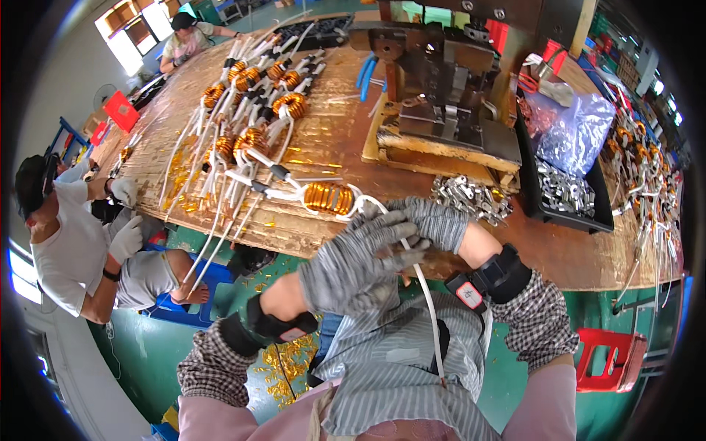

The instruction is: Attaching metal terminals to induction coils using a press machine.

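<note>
A coil of copper wire (329,198) with white-sleeved leads lies at the table's near edge, just left of my hands. Its long white lead (425,290) runs between my hands and hangs down over my striped apron. My left hand (357,253), in a grey knitted glove, reaches across with its fingers closed around this lead. Behind it, my right hand (430,219), gloved alike, is closed at the same lead close to the coil. The left hand partly covers the right fingertips. Loose metal terminals (471,198) lie just beyond my right hand.
More copper coils (250,140) with white leads are heaped on the wooden table (323,158). A metal press (448,95) stands ahead. On the right are a black tray (566,219) of terminals, a further coil pile (640,169) and a red stool (609,359). A gloved co-worker (70,235) sits left.
</note>
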A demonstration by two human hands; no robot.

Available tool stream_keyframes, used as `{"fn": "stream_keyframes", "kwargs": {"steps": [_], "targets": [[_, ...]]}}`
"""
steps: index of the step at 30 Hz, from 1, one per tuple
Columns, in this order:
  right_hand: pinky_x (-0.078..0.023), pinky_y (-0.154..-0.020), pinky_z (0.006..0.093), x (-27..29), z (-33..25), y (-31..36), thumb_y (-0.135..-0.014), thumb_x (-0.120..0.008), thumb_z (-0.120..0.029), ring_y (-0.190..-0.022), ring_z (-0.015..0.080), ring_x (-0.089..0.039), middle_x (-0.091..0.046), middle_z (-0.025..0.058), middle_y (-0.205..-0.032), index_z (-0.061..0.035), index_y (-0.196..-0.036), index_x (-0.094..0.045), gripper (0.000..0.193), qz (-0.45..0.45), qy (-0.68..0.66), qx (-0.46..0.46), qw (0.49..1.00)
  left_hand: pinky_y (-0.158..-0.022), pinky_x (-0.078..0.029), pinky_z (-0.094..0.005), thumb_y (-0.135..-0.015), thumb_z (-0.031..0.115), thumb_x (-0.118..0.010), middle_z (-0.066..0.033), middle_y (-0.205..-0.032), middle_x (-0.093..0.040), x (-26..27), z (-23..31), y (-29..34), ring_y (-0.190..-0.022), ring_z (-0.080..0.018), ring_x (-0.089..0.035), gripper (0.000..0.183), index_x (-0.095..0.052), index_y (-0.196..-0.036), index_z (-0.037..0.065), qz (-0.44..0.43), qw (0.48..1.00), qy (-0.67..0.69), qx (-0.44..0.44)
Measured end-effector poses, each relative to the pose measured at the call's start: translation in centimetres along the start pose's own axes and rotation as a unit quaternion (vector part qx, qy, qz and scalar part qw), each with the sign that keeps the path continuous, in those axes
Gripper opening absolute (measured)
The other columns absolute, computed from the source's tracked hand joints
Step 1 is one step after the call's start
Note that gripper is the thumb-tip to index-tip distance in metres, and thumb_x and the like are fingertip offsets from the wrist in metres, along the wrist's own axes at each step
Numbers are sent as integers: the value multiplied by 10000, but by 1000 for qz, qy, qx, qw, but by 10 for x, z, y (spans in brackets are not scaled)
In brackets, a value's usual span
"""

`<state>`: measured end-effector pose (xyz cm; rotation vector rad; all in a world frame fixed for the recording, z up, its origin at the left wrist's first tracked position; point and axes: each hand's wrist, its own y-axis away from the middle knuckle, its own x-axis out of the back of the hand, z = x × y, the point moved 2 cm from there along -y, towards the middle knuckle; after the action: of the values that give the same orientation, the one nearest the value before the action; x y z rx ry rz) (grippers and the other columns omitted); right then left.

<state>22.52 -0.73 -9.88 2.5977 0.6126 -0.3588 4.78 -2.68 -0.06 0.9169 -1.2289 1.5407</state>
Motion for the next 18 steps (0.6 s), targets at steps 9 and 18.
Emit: {"fn": "stream_keyframes", "kwargs": {"steps": [9,18], "targets": [[-383,-374,186,-34,-31,24,-842,-572,-268,-453,54,-479,-577,-13,-633,-91,-941,-626,210,83,46,-26,995,-681,-472,-357,-829,212,-551,-144,-835,-602,11,-52,-11,-789,-309,-584,207,-618,-924,41,141,969,3,201],[-358,-375,179,-15,-34,38,-860,-556,-276,-440,47,-441,-498,-41,-582,-55,-850,-591,224,-39,-43,-32,998,-548,-439,-401,-780,358,-593,-101,-631,-579,13,-69,-33,-632,-311,-578,287,-555,-703,84,-6,984,-28,178]]}}
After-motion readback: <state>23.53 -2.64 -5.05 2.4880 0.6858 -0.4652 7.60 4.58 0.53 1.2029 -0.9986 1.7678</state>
